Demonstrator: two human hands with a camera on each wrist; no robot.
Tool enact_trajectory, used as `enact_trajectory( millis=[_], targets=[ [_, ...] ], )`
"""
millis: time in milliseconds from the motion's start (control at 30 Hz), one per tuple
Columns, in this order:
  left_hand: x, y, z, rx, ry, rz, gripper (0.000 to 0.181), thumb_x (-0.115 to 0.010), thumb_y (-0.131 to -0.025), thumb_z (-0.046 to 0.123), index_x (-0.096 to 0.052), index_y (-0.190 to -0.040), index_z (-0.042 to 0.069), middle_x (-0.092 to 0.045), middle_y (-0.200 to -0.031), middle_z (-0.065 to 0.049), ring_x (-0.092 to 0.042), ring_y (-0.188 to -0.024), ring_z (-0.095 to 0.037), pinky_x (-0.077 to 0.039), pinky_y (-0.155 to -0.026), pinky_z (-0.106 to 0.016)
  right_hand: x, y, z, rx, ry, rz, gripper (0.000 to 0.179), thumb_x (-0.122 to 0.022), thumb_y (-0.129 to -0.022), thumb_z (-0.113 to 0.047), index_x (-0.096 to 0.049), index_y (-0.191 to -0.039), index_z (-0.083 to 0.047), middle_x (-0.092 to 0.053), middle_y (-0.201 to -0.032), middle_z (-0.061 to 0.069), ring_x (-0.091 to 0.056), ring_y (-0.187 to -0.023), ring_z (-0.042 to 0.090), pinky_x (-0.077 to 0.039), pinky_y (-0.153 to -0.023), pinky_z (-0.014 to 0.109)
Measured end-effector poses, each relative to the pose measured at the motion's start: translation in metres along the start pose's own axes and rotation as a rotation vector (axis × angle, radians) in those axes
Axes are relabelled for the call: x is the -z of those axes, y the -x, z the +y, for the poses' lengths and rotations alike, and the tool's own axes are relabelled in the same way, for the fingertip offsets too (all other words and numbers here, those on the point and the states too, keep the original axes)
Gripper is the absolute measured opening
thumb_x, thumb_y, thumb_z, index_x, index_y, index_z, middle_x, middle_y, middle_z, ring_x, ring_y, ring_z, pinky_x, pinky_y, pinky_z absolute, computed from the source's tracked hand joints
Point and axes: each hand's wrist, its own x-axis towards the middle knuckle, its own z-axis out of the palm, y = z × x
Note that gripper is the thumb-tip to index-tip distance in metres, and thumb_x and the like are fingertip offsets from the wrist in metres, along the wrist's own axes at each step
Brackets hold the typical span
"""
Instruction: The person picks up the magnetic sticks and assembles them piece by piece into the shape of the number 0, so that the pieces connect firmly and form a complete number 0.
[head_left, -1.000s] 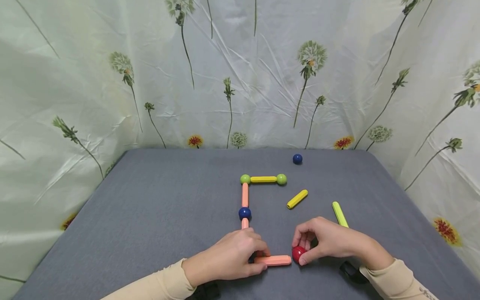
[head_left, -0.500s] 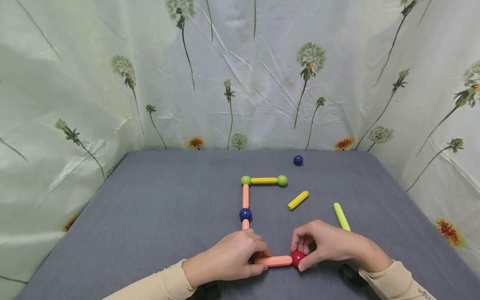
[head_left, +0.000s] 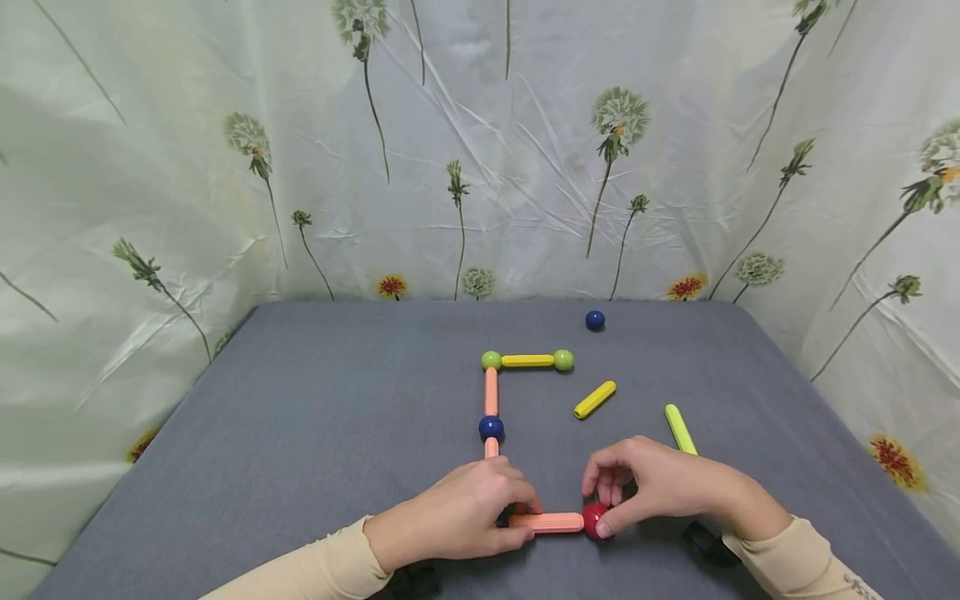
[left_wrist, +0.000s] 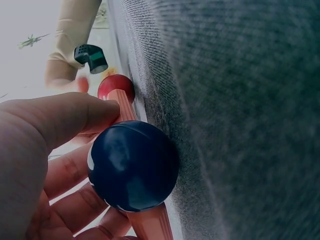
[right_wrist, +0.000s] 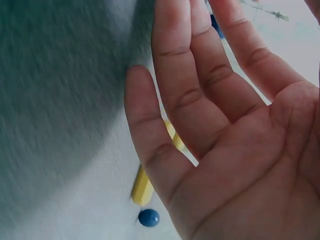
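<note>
My left hand [head_left: 465,512] pinches a salmon-coloured ridged rod [head_left: 557,522] lying flat on the table. In the left wrist view, a dark blue ball [left_wrist: 132,165] sits at the rod's near end, with another salmon rod [left_wrist: 150,223] running off from it. A red ball [head_left: 592,520] meets the first rod's right end. Around that ball is my right hand [head_left: 660,483], its fingers loosely bent above it and the thumb overlapping its side. The left wrist view shows a gap between thumb and ball. The right wrist view shows the fingers [right_wrist: 177,75] spread loosely.
Farther back, the chain continues through a blue ball [head_left: 491,427], a salmon rod [head_left: 491,392], a green ball [head_left: 491,360], a yellow rod [head_left: 527,361] and another green ball [head_left: 563,360]. Loose pieces are a yellow rod [head_left: 595,400], a lime rod [head_left: 680,429] and a blue ball [head_left: 595,320].
The red ball has come left against the salmon rod's end. My right fingers have since loosened and lifted slightly off it. My left hand keeps its place on the rod.
</note>
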Motion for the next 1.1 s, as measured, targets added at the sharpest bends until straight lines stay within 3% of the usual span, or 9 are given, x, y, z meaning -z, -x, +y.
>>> enact_trajectory(
  millis=[267,467,600,733,1100],
  targets=[
    [0.002,0.000,0.001,0.016,0.009,-0.019,0.011,-0.080,-0.099,0.027,-0.081,-0.109,0.024,-0.063,-0.085,0.018,-0.049,-0.081,0.004,-0.041,-0.070,-0.010,0.032,0.000,0.007,-0.044,0.096,0.150,0.026,-0.080,-0.099,-0.030,-0.073,-0.113,-0.010,-0.069,-0.089,-0.006,-0.064,-0.080,0.004,-0.055,-0.074,0.024],
    [0.002,0.000,0.001,0.017,0.018,-0.026,0.011,-0.079,-0.099,0.027,-0.080,-0.110,0.024,-0.063,-0.085,0.017,-0.049,-0.081,0.005,-0.041,-0.070,-0.010,0.050,-0.006,0.011,-0.050,0.241,0.287,0.033,-0.082,-0.097,-0.032,-0.072,-0.118,-0.009,-0.071,-0.095,-0.007,-0.065,-0.086,0.003,-0.058,-0.082,0.024],
    [0.003,0.000,0.001,0.012,0.022,-0.030,0.012,-0.079,-0.099,0.027,-0.080,-0.110,0.024,-0.062,-0.086,0.018,-0.048,-0.082,0.005,-0.041,-0.071,-0.010,0.058,-0.011,0.011,-0.065,0.375,0.368,0.029,-0.083,-0.096,-0.024,-0.074,-0.119,-0.011,-0.074,-0.103,-0.002,-0.067,-0.089,0.004,-0.058,-0.080,0.026],
    [0.003,-0.001,0.001,-0.006,0.024,-0.031,0.011,-0.079,-0.099,0.026,-0.081,-0.110,0.024,-0.064,-0.087,0.017,-0.048,-0.082,0.005,-0.041,-0.072,-0.009,0.062,-0.017,0.013,-0.082,0.467,0.398,0.030,-0.084,-0.094,-0.013,-0.075,-0.121,-0.009,-0.075,-0.111,0.005,-0.069,-0.090,0.010,-0.060,-0.080,0.033],
    [0.005,-0.009,0.001,-0.074,-0.013,-0.018,0.010,-0.079,-0.098,0.025,-0.080,-0.108,0.025,-0.061,-0.084,0.017,-0.049,-0.082,0.005,-0.039,-0.070,-0.007,0.067,-0.028,0.023,-0.145,0.548,0.372,0.034,-0.082,-0.094,-0.009,-0.075,-0.127,-0.008,-0.073,-0.118,0.008,-0.071,-0.093,0.016,-0.061,-0.085,0.042]
  ],
)
